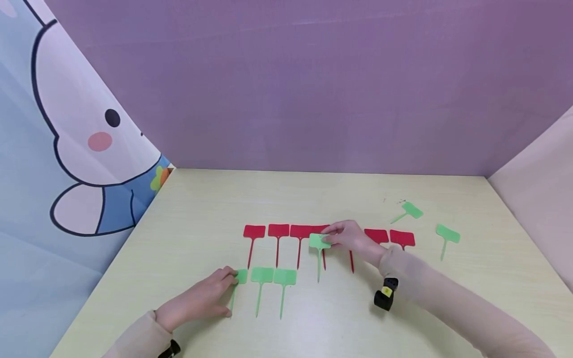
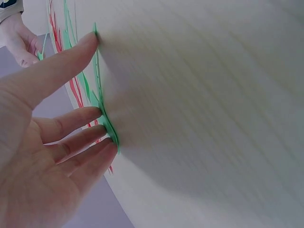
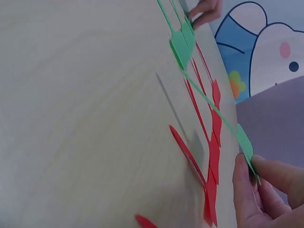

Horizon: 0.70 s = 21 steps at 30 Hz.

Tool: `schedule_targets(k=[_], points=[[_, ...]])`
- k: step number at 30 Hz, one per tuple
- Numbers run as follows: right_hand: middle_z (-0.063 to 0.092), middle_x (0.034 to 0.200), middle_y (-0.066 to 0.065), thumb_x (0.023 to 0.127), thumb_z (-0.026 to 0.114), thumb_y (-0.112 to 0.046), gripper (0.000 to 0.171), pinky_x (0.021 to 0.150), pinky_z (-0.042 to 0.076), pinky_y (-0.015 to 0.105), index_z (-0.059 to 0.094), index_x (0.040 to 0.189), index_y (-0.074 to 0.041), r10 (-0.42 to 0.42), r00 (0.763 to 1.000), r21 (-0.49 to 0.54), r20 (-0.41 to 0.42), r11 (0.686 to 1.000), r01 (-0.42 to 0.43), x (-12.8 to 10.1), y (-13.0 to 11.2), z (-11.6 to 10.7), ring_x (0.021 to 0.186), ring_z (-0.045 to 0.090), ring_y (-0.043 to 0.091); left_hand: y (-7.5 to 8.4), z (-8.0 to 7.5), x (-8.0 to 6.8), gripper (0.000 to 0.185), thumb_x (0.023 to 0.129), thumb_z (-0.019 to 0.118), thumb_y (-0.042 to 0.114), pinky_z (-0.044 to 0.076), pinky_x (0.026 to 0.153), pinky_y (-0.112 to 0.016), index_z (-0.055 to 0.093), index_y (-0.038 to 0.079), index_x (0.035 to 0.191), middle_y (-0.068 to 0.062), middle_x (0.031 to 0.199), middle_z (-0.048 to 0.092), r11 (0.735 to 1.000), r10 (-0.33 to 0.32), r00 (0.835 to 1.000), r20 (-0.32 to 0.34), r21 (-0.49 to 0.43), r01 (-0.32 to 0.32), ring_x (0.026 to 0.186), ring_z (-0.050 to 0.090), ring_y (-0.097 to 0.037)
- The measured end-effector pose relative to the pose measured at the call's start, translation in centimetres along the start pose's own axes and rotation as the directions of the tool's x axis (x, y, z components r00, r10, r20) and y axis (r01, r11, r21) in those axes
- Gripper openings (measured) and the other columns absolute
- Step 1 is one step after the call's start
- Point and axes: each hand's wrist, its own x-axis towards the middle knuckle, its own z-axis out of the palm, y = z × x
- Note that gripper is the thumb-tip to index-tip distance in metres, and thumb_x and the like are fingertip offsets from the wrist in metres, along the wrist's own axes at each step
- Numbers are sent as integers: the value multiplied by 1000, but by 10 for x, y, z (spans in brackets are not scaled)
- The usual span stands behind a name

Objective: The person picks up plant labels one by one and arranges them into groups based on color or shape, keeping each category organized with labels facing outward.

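Now | right hand pinches green tag | unlabelled

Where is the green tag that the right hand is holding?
In the head view, the right hand pinches the green plant tag mid-table, over the row of red tags, right of the green row.

Bright, even light; soft shadows; left wrist view motion-blurred, edges curved

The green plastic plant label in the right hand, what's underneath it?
The green plastic plant label, pinched by the right hand, is above the row of red labels; the hand hides the red heads behind it.
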Motion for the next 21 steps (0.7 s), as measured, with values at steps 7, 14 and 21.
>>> schedule_targets(k=[7, 14, 21], points=[[60, 92, 8, 77, 68, -12, 24, 74, 51, 31, 65, 99, -2, 23, 1000, -23, -10, 999, -23, -8, 6, 11, 74, 60, 15, 0, 0, 0, 57, 65, 76, 24, 40, 92, -39, 53, -6, 108, -13, 118, 44, 1000, -11, 1000, 9, -8, 11, 110, 43, -27], [62, 90, 6, 75, 69, -11, 25, 70, 52, 30, 66, 98, -2, 15, 1000, -27, -9, 1000, -15, -16, 8, 18, 74, 60, 15, -1, 1, 0, 57, 65, 77, 24, 40, 91, -39, 53, -6, 108, -13, 118, 44, 1000, -12, 1000, 10, -8, 12, 109, 44, -27], [61, 86, 6, 75, 69, -9, 20, 67, 53, 29, 67, 93, -1, -24, 1000, -34, 13, 999, 24, -26, 10, 25, 70, 61, 15, 0, 1, -1, 57, 65, 77, 24, 41, 91, -39, 53, -6, 107, -13, 117, 44, 1000, -5, 1000, -1, -4, 5, 109, 44, -27]])
